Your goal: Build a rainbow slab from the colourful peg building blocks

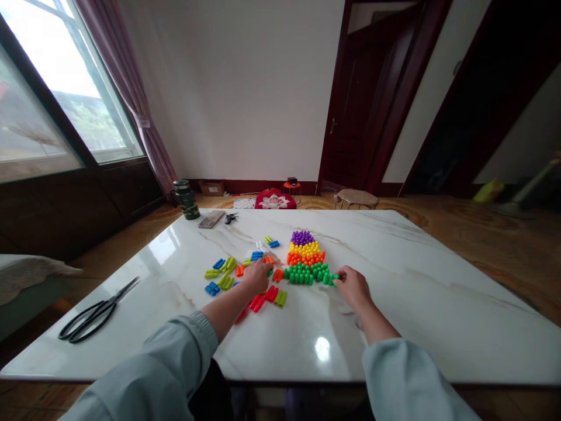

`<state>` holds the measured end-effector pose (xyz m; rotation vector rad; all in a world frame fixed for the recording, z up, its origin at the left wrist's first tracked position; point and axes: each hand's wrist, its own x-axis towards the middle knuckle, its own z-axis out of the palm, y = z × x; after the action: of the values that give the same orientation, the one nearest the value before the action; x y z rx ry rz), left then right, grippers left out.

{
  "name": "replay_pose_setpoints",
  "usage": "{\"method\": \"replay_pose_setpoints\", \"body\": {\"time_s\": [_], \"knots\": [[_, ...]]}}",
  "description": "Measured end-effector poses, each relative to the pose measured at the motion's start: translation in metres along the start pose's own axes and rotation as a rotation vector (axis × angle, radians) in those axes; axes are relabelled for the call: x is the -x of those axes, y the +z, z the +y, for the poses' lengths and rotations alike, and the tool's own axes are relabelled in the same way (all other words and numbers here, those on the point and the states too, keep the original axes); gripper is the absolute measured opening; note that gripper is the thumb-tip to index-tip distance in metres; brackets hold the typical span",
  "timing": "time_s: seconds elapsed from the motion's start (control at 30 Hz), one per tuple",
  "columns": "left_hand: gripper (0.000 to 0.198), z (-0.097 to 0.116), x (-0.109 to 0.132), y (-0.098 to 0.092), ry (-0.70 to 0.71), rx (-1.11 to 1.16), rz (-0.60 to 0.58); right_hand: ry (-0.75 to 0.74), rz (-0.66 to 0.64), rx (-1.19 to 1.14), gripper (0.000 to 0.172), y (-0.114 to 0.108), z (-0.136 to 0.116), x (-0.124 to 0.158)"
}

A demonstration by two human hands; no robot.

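Note:
Purple pieces (302, 237), yellow pieces (304, 249), orange pieces (302, 258) and green pieces (301, 273) lie in stacked bands on the white marble table (416, 292). At the right end of the green band, my right hand (353, 285) pinches a green piece. My left hand (256, 276) is closed over the loose pieces, with a bit of green at its fingertips. Around it are scattered lime pieces (226, 283), blue pieces (212, 288), red pieces (258, 302) and a small orange group (277, 275).
Large black scissors (99, 316) lie at the table's left. A camouflage flask (186, 200), a phone (211, 219) and keys (230, 218) rest near the back left edge. Beyond the table are a round stool (356, 198) and a red cushion (275, 201).

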<state>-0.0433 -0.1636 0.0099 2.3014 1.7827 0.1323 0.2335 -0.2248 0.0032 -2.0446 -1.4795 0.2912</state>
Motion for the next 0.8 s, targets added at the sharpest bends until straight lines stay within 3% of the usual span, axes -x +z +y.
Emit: {"method": "replay_pose_setpoints", "body": {"time_s": [0.2,0.8], "knots": [[0.047,-0.004,0.003,0.0,-0.018,-0.077,0.006,-0.024,-0.088,0.083,0.013,0.016,-0.002,0.004],[0.044,0.008,0.009,-0.011,0.006,0.003,0.122,-0.051,-0.017,0.036,0.008,0.031,-0.008,0.0]]}}
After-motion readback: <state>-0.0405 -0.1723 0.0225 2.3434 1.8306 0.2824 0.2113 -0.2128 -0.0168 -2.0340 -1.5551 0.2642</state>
